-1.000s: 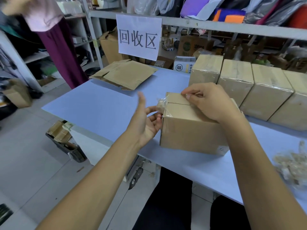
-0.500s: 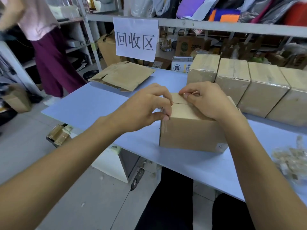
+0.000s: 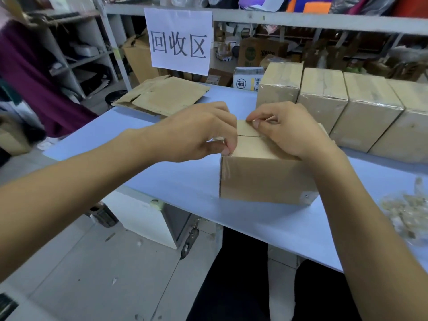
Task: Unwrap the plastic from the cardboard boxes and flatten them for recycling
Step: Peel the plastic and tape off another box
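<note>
We have the cardboard box upright at the near edge of the blue table, its top seam running from nine to three o'clock between our hands. Our left hand pinches a shred of clear plastic wrap at the box's top left corner. Our right hand pinches film at the twelve o'clock edge. We judge the left pull should go toward nine o'clock.

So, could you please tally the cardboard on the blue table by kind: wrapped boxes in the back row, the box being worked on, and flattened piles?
Wrapped boxes in the back row: 4
Box being worked on: 1
Flattened cardboard pile: 1
Total: 6
</note>
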